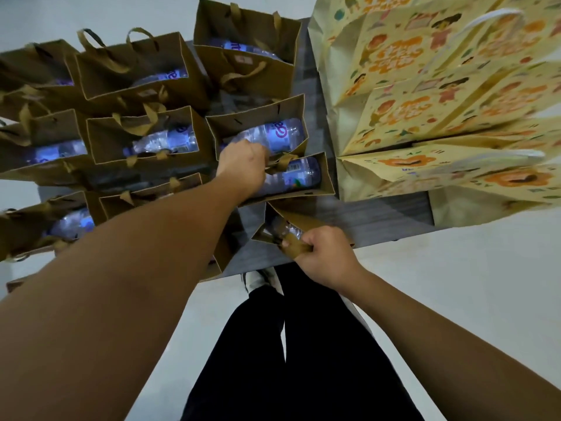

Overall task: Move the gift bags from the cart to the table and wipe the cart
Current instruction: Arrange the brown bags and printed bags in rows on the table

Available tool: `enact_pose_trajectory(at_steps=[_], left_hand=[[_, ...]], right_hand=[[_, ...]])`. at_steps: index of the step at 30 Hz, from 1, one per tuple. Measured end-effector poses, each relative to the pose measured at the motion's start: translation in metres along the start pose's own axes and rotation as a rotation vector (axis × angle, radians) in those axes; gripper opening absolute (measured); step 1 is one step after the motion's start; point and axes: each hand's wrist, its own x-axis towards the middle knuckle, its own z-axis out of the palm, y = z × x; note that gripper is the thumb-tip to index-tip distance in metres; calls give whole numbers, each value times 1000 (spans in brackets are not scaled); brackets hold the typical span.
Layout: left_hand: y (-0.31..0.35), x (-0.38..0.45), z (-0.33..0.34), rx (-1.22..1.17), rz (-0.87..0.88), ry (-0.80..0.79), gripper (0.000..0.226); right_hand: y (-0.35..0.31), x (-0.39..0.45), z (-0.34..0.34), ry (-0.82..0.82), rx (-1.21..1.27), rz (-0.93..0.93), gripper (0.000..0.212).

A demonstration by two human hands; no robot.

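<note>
Gripping two brown gift bags by their handles on the grey surface.

I hold my left hand (243,161) curled round the ribbon handles of the brown gift bag (299,177) beside the yellow printed bags (440,110); my right hand (323,253) pinches the handles of the nearest bag (291,221), which leans at the edge of the grey surface (349,214). Each bag carries a water bottle (267,135). I cannot tell whether this surface is cart or table. I judge the bag-moving step is in hand, wiping not begun. Next move: keep both bags upright and clear of neighbouring handles.
</note>
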Motion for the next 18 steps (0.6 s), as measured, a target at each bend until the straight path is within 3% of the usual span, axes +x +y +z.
enact_pose_trajectory(at_steps=[9,15,18], left_hand=[[9,-84,33,0,-48,-93,24],[25,-123,21,-4,-34,-114,29],[30,-130,-8,-293,-119,-105,28]], right_hand=[[2,-71,7,163,86,18,54],[-33,-113,-24,280,129,-83,45],[-65,-126,-50,341,170,-175,49]])
